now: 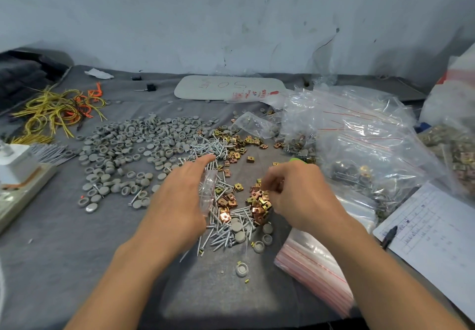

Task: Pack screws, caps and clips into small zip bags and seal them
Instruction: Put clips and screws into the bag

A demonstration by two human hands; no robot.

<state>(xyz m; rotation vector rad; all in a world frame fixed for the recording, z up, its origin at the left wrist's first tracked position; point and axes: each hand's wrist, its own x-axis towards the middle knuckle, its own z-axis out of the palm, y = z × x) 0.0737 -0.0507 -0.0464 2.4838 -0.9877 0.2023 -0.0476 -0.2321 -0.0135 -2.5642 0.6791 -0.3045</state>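
Observation:
My left hand (pixel 180 196) holds a small clear zip bag (pixel 207 192) upright by its edge, the index finger stretched toward the screws. My right hand (pixel 298 193) has its fingers curled, picking at a heap of copper and brass clips (pixel 258 202). Silver screws (pixel 226 229) lie between and below the hands. Grey round caps (pixel 133 147) are spread wide over the grey cloth at the left. A stack of empty zip bags (pixel 313 270) with red strips lies under my right forearm.
Filled clear bags (pixel 359 139) pile up at the right. A paper sheet with a pen (pixel 437 237) lies at the far right. Yellow and orange ties (pixel 59 111) sit at back left, a white device (pixel 15 165) at the left edge. A wall stands behind.

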